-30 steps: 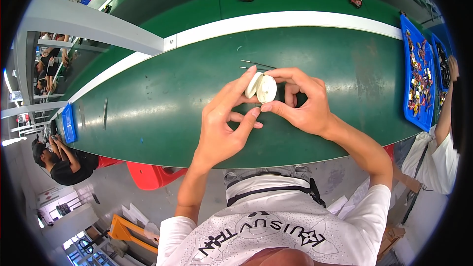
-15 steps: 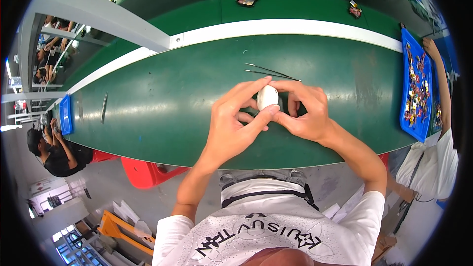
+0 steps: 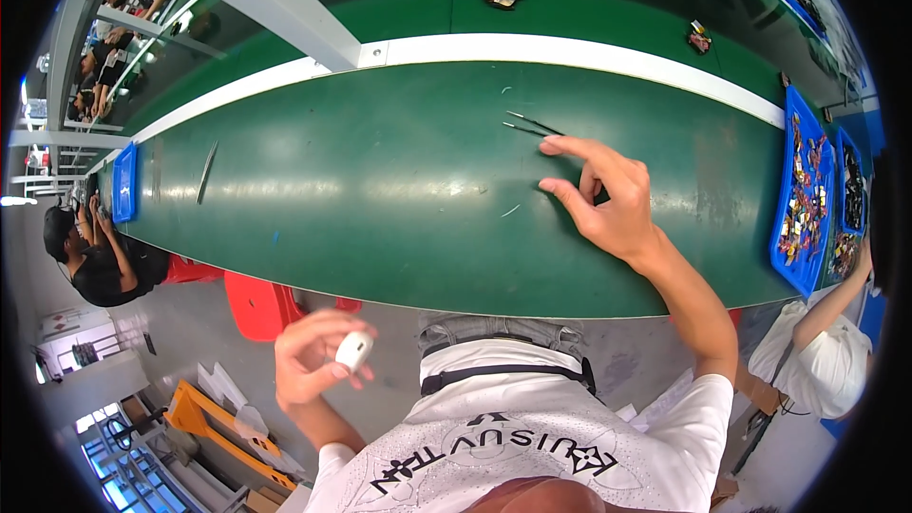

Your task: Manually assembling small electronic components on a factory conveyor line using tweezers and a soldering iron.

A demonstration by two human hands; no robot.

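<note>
My left hand (image 3: 309, 366) holds a small white rounded case (image 3: 354, 351) with a dark slot in its end. It is off the table's near edge, low on the left, and slightly blurred. The fingers curl round the case, with the thumb against its lower side. Over the green table (image 3: 399, 152), my right hand (image 3: 608, 195) is open, thumb and forefinger apart, with nothing between them. Its forefinger is by the black tweezers (image 3: 532, 123), whose pale tips point left; the hand covers their other end.
On the far left lie metal tweezers (image 3: 206, 171) and a blue tray (image 3: 124, 182). A blue tray (image 3: 804, 199) of small coloured parts stands at right, beside a co-worker (image 3: 817, 351). Beyond the white rail (image 3: 570, 46) is a green belt (image 3: 608, 14). A red stool (image 3: 256, 307) stands below the table's edge.
My left hand has carried the white case from above the table toward me and to the left. My right hand has let go of it and stays over the table, fingers apart.
</note>
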